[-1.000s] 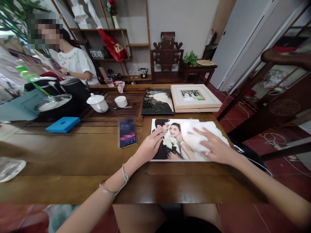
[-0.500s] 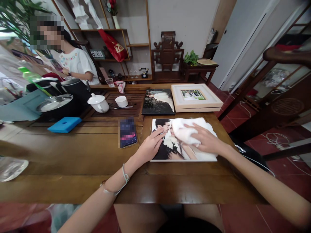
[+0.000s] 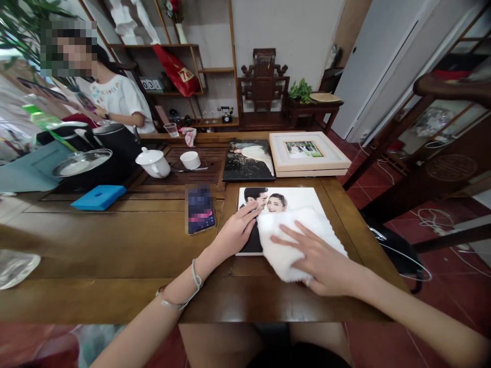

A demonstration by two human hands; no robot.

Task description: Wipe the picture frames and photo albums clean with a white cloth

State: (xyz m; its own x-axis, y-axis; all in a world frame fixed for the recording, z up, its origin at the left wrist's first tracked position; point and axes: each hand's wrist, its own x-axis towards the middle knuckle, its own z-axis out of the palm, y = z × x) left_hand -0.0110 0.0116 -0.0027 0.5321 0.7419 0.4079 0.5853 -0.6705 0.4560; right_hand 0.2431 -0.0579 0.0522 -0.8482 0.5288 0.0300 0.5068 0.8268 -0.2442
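A wedding photo panel (image 3: 303,197) lies flat on the wooden table, showing a couple in black and white clothes. My left hand (image 3: 240,230) rests on its left side with the fingers stretched out, steadying nothing else. Over the panel's lower right part spreads a fluffy white cloth (image 3: 278,245), which hangs past the near edge onto the table. My right hand (image 3: 320,255) holds this cloth from above, fingers spread and pressed into it, thumb at its near side. The cloth hides much of the picture's lower half.
Behind the panel lie a dark photo album (image 3: 249,161) and a white framed photo (image 3: 307,153). Left of it are a phone (image 3: 200,209), a blue block (image 3: 98,198), a lidded white teapot (image 3: 153,162) and a white cup (image 3: 191,160). Another person (image 3: 118,99) sits at the far left.
My right hand has drawn the white cloth toward me, from the panel's upper right to its lower part and near edge. The woman's face in the picture is uncovered. My left hand stays put.
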